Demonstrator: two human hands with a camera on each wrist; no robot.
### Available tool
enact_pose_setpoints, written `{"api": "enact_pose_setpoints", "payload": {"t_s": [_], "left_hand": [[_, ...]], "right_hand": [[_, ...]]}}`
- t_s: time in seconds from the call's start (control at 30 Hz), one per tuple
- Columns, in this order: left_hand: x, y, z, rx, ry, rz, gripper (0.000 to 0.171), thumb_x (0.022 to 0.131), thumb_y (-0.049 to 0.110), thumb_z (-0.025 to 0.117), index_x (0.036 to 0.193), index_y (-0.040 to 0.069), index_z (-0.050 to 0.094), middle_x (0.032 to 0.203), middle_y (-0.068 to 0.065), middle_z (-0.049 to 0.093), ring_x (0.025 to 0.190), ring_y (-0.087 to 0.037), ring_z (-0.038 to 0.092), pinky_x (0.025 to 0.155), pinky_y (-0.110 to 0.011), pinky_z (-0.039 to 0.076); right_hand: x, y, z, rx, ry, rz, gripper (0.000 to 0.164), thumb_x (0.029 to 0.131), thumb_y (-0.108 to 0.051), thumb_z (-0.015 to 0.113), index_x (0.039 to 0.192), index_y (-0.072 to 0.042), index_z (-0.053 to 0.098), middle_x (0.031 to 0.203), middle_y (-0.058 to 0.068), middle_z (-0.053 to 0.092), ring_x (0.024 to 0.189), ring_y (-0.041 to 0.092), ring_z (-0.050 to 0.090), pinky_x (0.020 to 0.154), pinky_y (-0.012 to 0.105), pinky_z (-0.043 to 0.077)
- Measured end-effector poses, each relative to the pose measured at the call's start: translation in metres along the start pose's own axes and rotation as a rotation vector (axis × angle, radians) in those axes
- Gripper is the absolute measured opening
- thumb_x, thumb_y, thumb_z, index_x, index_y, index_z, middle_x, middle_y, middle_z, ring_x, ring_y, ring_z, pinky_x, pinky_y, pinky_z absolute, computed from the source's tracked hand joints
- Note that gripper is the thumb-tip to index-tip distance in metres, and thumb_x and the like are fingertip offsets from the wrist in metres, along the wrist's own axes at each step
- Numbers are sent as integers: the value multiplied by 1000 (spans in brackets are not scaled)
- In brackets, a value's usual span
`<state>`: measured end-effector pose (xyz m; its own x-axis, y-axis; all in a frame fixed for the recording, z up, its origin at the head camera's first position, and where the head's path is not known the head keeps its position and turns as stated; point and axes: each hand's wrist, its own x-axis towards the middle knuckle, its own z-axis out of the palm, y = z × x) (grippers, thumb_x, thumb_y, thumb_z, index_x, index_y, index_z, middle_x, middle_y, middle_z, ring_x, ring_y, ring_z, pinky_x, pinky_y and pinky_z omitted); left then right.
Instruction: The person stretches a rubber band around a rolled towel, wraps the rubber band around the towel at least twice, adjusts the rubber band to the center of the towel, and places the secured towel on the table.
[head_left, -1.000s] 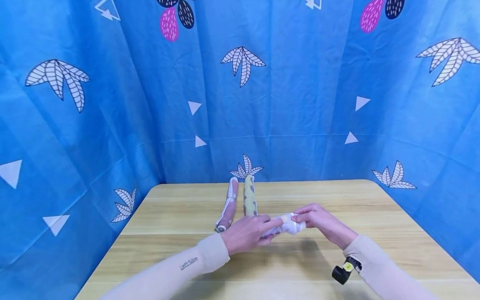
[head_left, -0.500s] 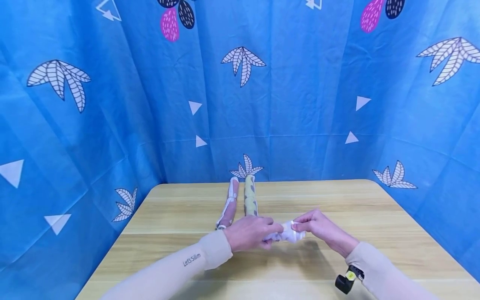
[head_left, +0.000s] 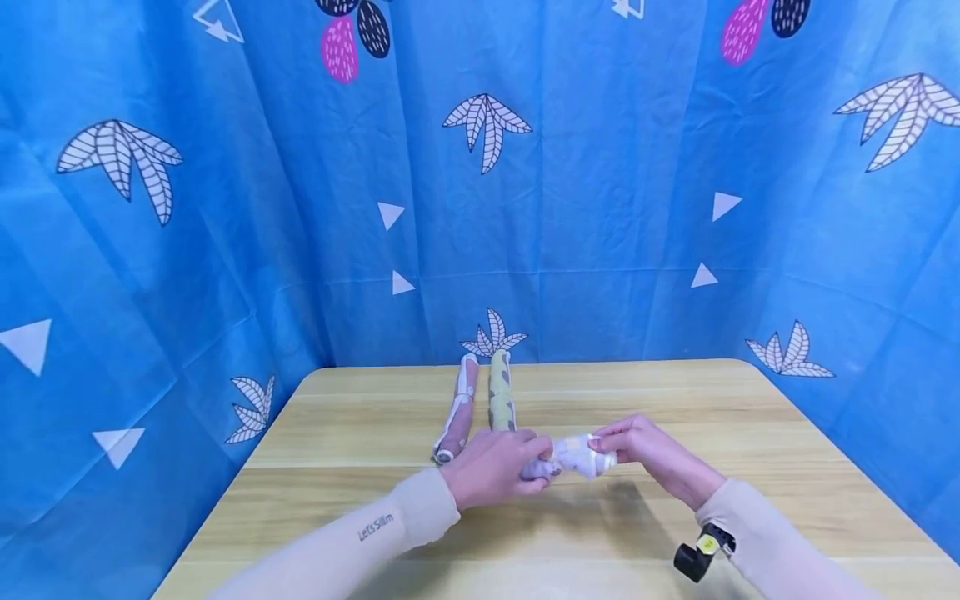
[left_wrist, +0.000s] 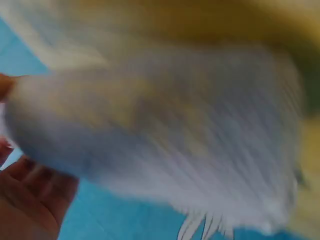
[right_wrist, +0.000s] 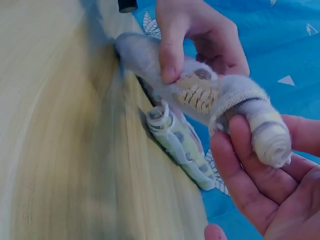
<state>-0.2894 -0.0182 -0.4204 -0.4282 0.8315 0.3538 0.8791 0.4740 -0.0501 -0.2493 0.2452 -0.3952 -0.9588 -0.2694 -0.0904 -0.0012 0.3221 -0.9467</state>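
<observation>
Between my two hands, above the table, is a tightly rolled sock (right_wrist: pixel 197 92), pale lavender-white with a tan-and-grey patch and a ribbed band folded round it. My left hand (head_left: pixel 495 465) grips its left part from above, thumb on the near side in the right wrist view. At the other end, my right hand (head_left: pixel 651 450) holds the roll in curled fingers, near the spiral of its tip. In the left wrist view the sock (left_wrist: pixel 160 130) is large and blurred, with a hand (left_wrist: pixel 35 200) beside its left end.
Behind my left hand, a pink-mauve rolled sock (head_left: pixel 460 417) and a green rolled sock (head_left: pixel 500 396) with grey spots lie on the wooden table (head_left: pixel 360 408). A blue patterned curtain (head_left: pixel 600 208) hangs round the table's back and sides.
My left hand has drawn slightly left along the sock, so more of the roll shows between the hands. The right hand stays at its end, shifted slightly right. The other rolls have not moved.
</observation>
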Motion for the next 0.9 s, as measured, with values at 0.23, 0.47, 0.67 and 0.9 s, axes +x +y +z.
{"api": "enact_pose_setpoints", "payload": {"t_s": [0.23, 0.47, 0.67, 0.9], "left_hand": [[4, 2, -8, -253, -79, -64, 22, 90, 24, 72, 106, 27, 58, 89, 14, 58, 66, 0, 49, 56, -13, 39], [7, -9, -16, -727, -225, -197, 23, 92, 13, 66, 107, 26, 56, 76, 8, 50, 62, -5, 47, 60, -19, 41], [9, -6, -16, -787, -216, -178, 18, 94, 31, 71, 105, 25, 58, 86, 11, 59, 75, -4, 54, 68, -19, 45], [8, 4, -19, -534, -2, -154, 16, 92, 34, 74, 99, 26, 62, 103, 11, 52, 86, -3, 54, 73, -15, 48]], "right_hand": [[-7, -3, 6, -266, 34, -212, 36, 99, -27, 62, 125, -4, 68, 113, 7, 73, 99, 19, 66, 87, 41, 53], [-17, -4, 9, -912, 156, -802, 50, 87, -29, 77, 135, -30, 63, 132, -6, 64, 121, 22, 61, 96, 53, 48], [-10, -1, 10, -1037, 237, -925, 38, 79, -19, 83, 114, -27, 71, 108, -15, 70, 103, 10, 63, 88, 39, 39], [-4, -2, 11, -842, 295, -795, 24, 85, -18, 77, 109, -23, 74, 102, -14, 72, 96, 8, 63, 88, 39, 35]]}}
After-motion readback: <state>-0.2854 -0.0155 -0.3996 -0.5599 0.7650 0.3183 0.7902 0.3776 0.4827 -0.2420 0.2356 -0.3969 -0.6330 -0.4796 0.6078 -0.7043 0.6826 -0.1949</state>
